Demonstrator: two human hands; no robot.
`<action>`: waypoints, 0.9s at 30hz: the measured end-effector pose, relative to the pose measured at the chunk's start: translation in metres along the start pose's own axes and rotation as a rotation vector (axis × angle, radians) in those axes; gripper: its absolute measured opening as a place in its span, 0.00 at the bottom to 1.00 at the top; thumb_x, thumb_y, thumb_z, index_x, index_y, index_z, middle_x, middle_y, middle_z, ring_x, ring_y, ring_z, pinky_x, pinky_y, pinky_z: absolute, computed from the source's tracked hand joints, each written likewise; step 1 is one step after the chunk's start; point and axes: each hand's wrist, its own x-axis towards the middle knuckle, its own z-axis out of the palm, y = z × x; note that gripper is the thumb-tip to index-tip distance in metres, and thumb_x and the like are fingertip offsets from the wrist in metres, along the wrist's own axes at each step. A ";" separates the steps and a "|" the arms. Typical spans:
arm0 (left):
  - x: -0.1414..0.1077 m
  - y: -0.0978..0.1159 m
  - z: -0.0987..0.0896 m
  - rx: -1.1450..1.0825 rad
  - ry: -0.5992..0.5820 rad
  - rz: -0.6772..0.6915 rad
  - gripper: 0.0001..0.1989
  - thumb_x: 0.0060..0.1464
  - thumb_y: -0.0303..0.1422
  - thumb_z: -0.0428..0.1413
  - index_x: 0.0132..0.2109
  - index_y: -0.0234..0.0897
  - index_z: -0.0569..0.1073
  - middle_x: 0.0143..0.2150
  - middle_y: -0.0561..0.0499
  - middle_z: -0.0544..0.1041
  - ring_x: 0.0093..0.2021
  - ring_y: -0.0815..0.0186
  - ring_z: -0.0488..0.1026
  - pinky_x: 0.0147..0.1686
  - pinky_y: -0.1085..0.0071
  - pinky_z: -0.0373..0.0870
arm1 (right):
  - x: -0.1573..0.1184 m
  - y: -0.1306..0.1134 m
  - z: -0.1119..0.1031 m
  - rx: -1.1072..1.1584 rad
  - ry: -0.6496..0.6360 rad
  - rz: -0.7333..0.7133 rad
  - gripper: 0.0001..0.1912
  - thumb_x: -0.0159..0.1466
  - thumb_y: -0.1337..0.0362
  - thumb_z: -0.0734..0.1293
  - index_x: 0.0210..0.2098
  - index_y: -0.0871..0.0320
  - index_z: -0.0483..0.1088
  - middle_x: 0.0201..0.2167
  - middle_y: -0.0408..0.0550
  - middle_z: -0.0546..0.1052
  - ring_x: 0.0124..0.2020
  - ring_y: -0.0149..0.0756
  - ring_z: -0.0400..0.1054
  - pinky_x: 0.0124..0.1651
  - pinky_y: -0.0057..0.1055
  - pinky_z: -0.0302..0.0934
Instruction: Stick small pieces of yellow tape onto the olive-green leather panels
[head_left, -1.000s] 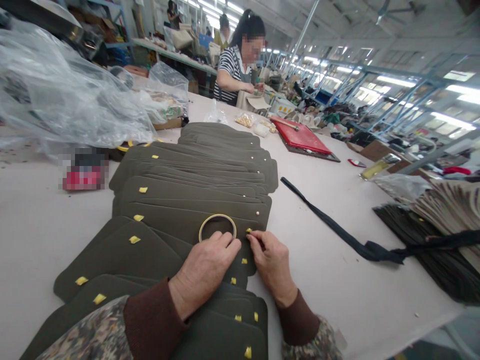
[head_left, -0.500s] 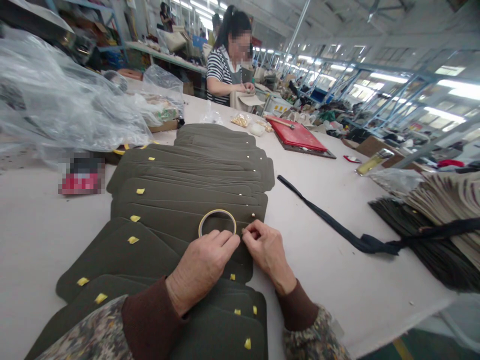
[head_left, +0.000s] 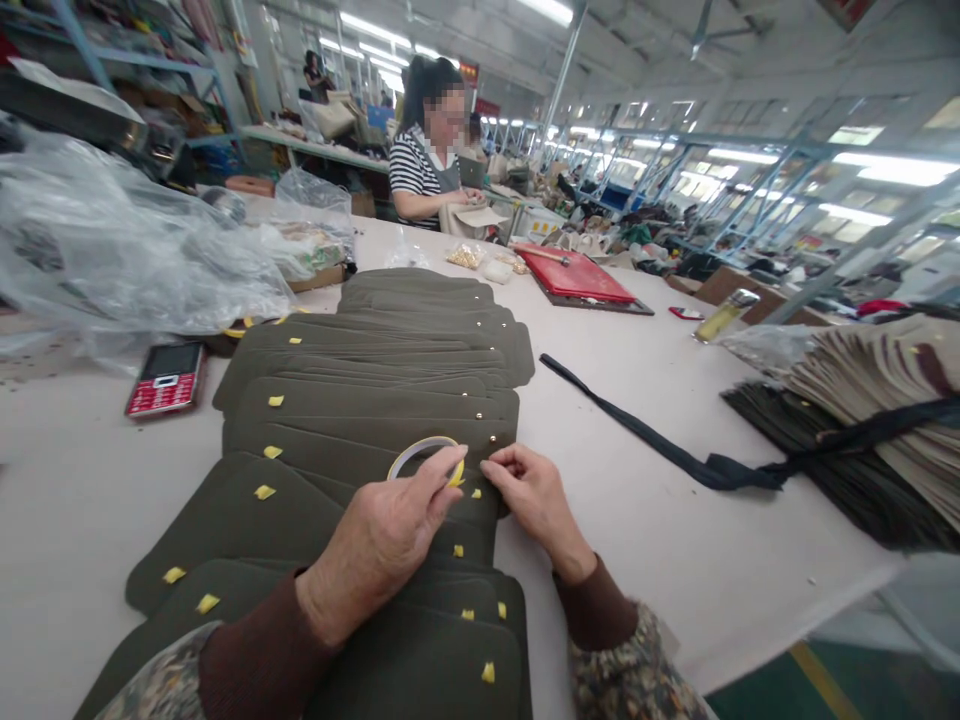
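Observation:
My left hand (head_left: 375,545) is closed around a roll of yellow tape (head_left: 403,457), thumb and fingers on its right side. The roll is tilted above a fanned stack of dark olive panels (head_left: 360,405). Just right of it, my right hand (head_left: 531,492) has thumb and forefinger pinched together near the panels' right edge; what lies between those fingertips is too small to make out. A small yellow tape piece (head_left: 476,493) sits on a panel between the hands. More yellow pieces dot the panels on both sides, and small metal studs (head_left: 493,438) show along the right.
A red mobile phone (head_left: 166,380) and crumpled clear plastic (head_left: 142,240) are at left. A black strap (head_left: 637,425) runs right to bundled pieces (head_left: 877,380). Farther back lie a red board (head_left: 577,273) and a hammer (head_left: 540,252). A co-worker (head_left: 427,160) handles beige material across the table.
My left hand has drawn slightly left with the tape roll, which tilts more. A yellow piece now shows between the hands. My right hand stays pinched; the view has shifted a little.

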 end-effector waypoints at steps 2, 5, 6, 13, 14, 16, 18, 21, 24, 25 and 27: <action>0.000 0.003 -0.002 -0.021 -0.029 -0.015 0.18 0.66 0.35 0.44 0.60 0.36 0.57 0.37 0.52 0.81 0.31 0.69 0.79 0.30 0.76 0.74 | -0.011 -0.008 -0.002 0.170 -0.034 -0.101 0.10 0.61 0.59 0.66 0.35 0.60 0.74 0.23 0.43 0.75 0.24 0.31 0.68 0.26 0.25 0.62; -0.002 0.008 -0.002 -0.031 -0.074 -0.019 0.18 0.67 0.35 0.42 0.61 0.36 0.55 0.36 0.53 0.81 0.30 0.69 0.79 0.31 0.76 0.74 | -0.029 -0.021 -0.005 0.168 -0.094 -0.351 0.10 0.62 0.64 0.66 0.43 0.58 0.74 0.35 0.48 0.77 0.32 0.33 0.71 0.34 0.29 0.67; -0.003 0.008 -0.001 -0.029 -0.084 -0.018 0.19 0.67 0.36 0.42 0.61 0.36 0.55 0.36 0.52 0.81 0.31 0.68 0.79 0.32 0.75 0.74 | -0.033 -0.025 -0.005 0.118 -0.096 -0.441 0.10 0.62 0.66 0.66 0.43 0.57 0.74 0.37 0.49 0.77 0.34 0.34 0.71 0.37 0.30 0.67; -0.009 0.011 0.000 -0.046 -0.149 0.015 0.15 0.66 0.33 0.43 0.58 0.36 0.59 0.40 0.49 0.80 0.36 0.67 0.79 0.33 0.75 0.72 | -0.035 -0.023 0.000 -0.201 0.003 -0.735 0.08 0.63 0.72 0.61 0.34 0.57 0.71 0.28 0.46 0.75 0.30 0.32 0.69 0.35 0.29 0.64; -0.008 0.011 -0.001 -0.060 -0.172 0.012 0.12 0.66 0.32 0.43 0.55 0.37 0.62 0.40 0.50 0.79 0.36 0.68 0.78 0.33 0.75 0.71 | -0.035 -0.022 0.001 -0.230 0.040 -0.751 0.08 0.62 0.73 0.61 0.32 0.57 0.71 0.25 0.45 0.74 0.27 0.32 0.68 0.32 0.28 0.63; -0.004 0.012 -0.005 -0.081 -0.220 -0.008 0.08 0.66 0.31 0.44 0.47 0.38 0.66 0.35 0.53 0.78 0.32 0.68 0.77 0.30 0.75 0.69 | -0.037 -0.022 0.003 -0.267 0.108 -0.766 0.08 0.61 0.73 0.61 0.30 0.57 0.70 0.23 0.44 0.73 0.24 0.31 0.67 0.29 0.27 0.62; 0.000 0.012 -0.007 -0.084 -0.252 -0.030 0.08 0.65 0.31 0.44 0.40 0.39 0.67 0.31 0.54 0.76 0.29 0.68 0.75 0.27 0.74 0.67 | -0.040 -0.024 0.005 -0.269 0.156 -0.754 0.08 0.60 0.73 0.61 0.29 0.58 0.70 0.22 0.44 0.73 0.23 0.30 0.67 0.28 0.26 0.62; 0.007 0.013 -0.009 -0.092 -0.258 -0.035 0.10 0.65 0.29 0.44 0.36 0.38 0.67 0.29 0.54 0.73 0.28 0.68 0.73 0.27 0.73 0.64 | -0.043 -0.028 0.009 -0.172 0.164 -0.611 0.06 0.58 0.72 0.63 0.27 0.58 0.71 0.21 0.43 0.73 0.22 0.30 0.67 0.27 0.26 0.62; 0.010 0.016 -0.008 -0.098 -0.202 0.024 0.10 0.64 0.27 0.44 0.34 0.38 0.67 0.28 0.55 0.71 0.27 0.69 0.70 0.27 0.73 0.63 | -0.038 -0.029 0.010 0.114 0.075 -0.239 0.05 0.56 0.68 0.65 0.25 0.59 0.71 0.18 0.41 0.73 0.18 0.28 0.66 0.22 0.24 0.62; 0.011 0.018 -0.008 -0.101 -0.175 0.053 0.10 0.64 0.26 0.44 0.34 0.38 0.66 0.28 0.55 0.71 0.27 0.70 0.69 0.26 0.73 0.62 | -0.034 -0.027 0.009 0.234 0.048 -0.111 0.05 0.56 0.66 0.66 0.25 0.59 0.70 0.16 0.40 0.72 0.16 0.28 0.65 0.20 0.24 0.61; 0.012 0.019 -0.006 -0.083 -0.138 0.095 0.10 0.64 0.26 0.44 0.35 0.38 0.66 0.27 0.56 0.69 0.26 0.70 0.67 0.27 0.73 0.62 | -0.025 -0.019 0.004 0.426 0.017 0.072 0.07 0.54 0.62 0.68 0.24 0.60 0.70 0.14 0.39 0.71 0.14 0.28 0.65 0.18 0.24 0.62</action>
